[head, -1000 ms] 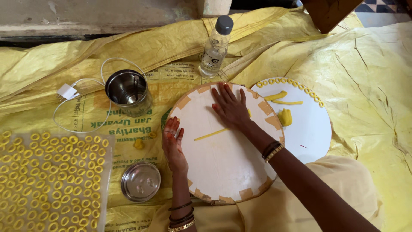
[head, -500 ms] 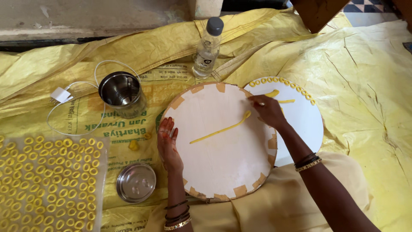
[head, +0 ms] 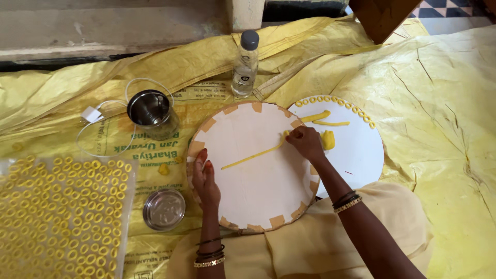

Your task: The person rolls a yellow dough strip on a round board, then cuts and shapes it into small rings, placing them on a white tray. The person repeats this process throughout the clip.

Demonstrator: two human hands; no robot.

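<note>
From my feed I see the floor covered by crinkled yellow plastic sheeting (head: 444,155), spread from nine o'clock round to four. Along twelve o'clock runs a grey concrete step (head: 103,26), worn and stained, with a pale post (head: 247,13) rising from it. At one o'clock stands a brown wooden piece (head: 385,18), beside black-and-white patterned tiles (head: 439,10). Soft daylight, faint shadows.

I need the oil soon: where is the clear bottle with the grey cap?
In the head view the clear bottle stands upright at top centre on the yellow sheet, just beyond the round white board, right of the steel cup.
</note>
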